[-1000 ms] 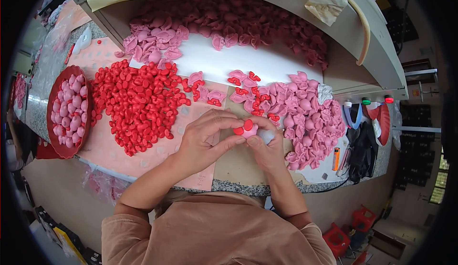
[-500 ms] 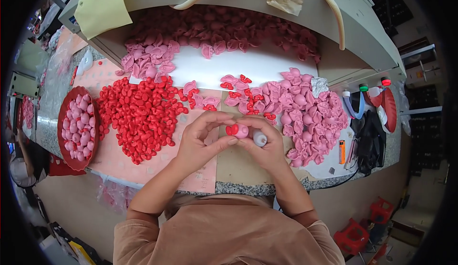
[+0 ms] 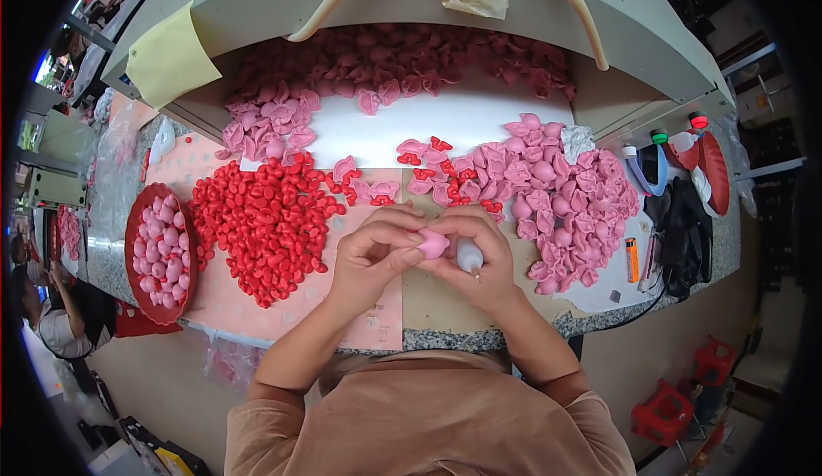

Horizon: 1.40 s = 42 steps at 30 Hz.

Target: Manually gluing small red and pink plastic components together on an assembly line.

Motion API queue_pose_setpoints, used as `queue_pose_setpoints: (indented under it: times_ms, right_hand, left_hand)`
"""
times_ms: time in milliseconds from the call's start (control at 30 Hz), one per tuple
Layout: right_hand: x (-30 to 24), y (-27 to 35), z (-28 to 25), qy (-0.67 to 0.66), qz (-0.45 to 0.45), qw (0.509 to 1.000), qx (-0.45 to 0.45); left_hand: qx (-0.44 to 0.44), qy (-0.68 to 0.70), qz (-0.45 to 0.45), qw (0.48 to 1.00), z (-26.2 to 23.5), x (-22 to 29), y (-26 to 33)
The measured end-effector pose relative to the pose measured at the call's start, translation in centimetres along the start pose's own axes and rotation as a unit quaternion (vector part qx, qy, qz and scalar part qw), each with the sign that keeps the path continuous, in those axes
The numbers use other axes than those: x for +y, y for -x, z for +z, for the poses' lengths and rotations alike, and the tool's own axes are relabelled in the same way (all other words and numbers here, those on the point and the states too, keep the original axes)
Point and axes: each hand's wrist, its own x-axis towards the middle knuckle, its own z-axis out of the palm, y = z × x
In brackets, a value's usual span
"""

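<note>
Between my two hands, above the near middle of the bench, is a small pink rounded plastic piece. My left hand pinches it from the left with thumb and fingers. On its other side the fingers of my right hand touch it too. That same hand also keeps a small translucent squeeze bottle in its palm, its thin tip pointing toward me. Just beyond my fingers lie several pink shell-shaped pieces with small red parts. Any red part on the held piece is hidden from me.
A heap of small red pieces lies left, beside a red dish of pink rounded pieces. Pink shells are piled right, near an orange lighter. More pink pieces lie under a grey machine housing. Red stools stand lower right.
The pink piece has been turned in my fingers, and the red part seen on its left end no longer shows. The bottle's tip has come into sight. My view has shifted slightly.
</note>
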Motion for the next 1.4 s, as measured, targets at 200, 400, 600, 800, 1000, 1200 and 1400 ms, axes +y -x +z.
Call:
queue_pose_setpoints:
  times_ms: [200, 400, 600, 800, 1000, 1200, 1400]
  right_hand:
    - [-0.1, 0.2, 0.4, -0.037, -0.021, 0.999, 0.004]
    - [0.3, 0.3, 1.3, -0.179, 0.049, 0.982, 0.023]
    - [0.8, 0.4, 3.0, -0.390, 0.134, 0.910, 0.045]
    - [0.6, 0.2, 3.0, -0.426, 0.136, 0.893, 0.046]
    - [0.8, 0.2, 3.0, -0.419, 0.132, 0.897, 0.042]
    - [0.8, 0.4, 2.9, -0.405, 0.130, 0.904, 0.046]
    - [0.9, 0.5, 2.9, -0.398, 0.125, 0.907, 0.047]
  left_hand:
    - [0.051, 0.253, -0.070, 0.964, 1.1, -0.6, 1.2]
    - [0.075, 0.358, -0.117, 0.923, 2.6, 0.2, 1.0]
    - [0.103, 0.346, -0.115, 0.925, 2.3, 0.0, 0.7]
    - [0.103, 0.341, -0.122, 0.926, 2.2, 0.1, 0.7]
    - [0.098, 0.338, -0.120, 0.928, 2.0, 0.0, 0.8]
    - [0.100, 0.338, -0.122, 0.928, 2.2, 0.1, 0.8]
    - [0.097, 0.339, -0.123, 0.927, 2.3, 0.2, 0.7]
